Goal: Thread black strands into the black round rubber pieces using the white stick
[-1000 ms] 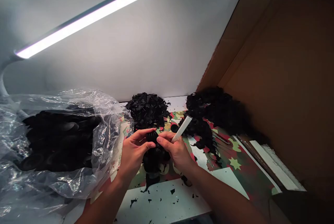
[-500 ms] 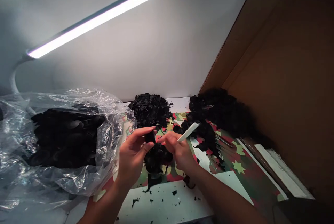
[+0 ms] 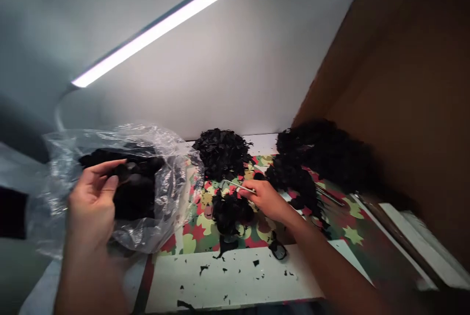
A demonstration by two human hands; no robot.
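Note:
My left hand (image 3: pixel 96 190) is over the clear plastic bag (image 3: pixel 179 178) on the left. Its thumb and fingers pinch a small dark round part (image 3: pixel 124 172), hard to make out against the black parts (image 3: pixel 135 202) inside the bag. My right hand (image 3: pixel 262 196) is closed on a thin pale tool (image 3: pixel 240 186) whose bent tip points left. Under that tool lies a small heap of black scraps (image 3: pixel 231 214) on the patterned sheet (image 3: pixel 200 229). A black ring-shaped piece (image 3: pixel 278 250) lies nearer me, below my right wrist.
A pile of black shavings (image 3: pixel 222 152) stands by the wall. A larger black pile (image 3: pixel 326 158) spreads at the right, against a cardboard panel (image 3: pixel 411 109). Metal tools (image 3: pixel 330 196) lie beside it. A lit lamp (image 3: pixel 157 31) hangs above; scraps dot the white board (image 3: pixel 235 281).
My left hand has moved left from the middle to the bag, carrying the dark part. My right hand stays near the middle, its tool now pointing left. The view has shifted slightly.

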